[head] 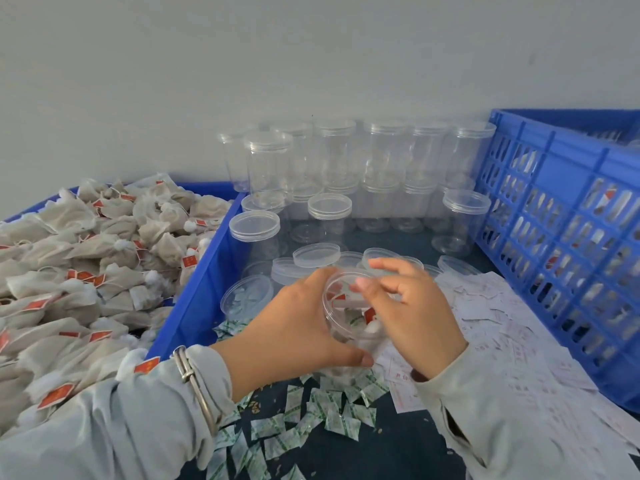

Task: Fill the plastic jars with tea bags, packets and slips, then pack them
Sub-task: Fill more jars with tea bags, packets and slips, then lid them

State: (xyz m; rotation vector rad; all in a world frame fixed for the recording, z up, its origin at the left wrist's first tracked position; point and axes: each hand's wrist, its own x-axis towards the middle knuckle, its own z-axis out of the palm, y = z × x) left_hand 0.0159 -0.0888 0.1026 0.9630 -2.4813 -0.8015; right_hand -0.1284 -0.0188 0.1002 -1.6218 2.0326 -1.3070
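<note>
Holding: the left hand wraps a clear jar from its left side, fingers and thumb curled round the wall.
Jar position: over the dark table, between the two hands, above the scattered green-and-white packets.
Jar axis: tilted, mouth turned up and toward the camera; tea bags with red tags show inside.
Right hand: the right hand sits at the jar's mouth on its right side, fingers loosely curled and apart; whether the tips pinch anything I cannot tell.
Key relation: the opening lies just left of and under the right fingertips, so that hand is nearer the mouth.
Supplies: slips lie just right of the right hand; loose lids just beyond the jar; tea bags in the bin to the left.
Likely step: a slip or packet goes in, then a lid.
</note>
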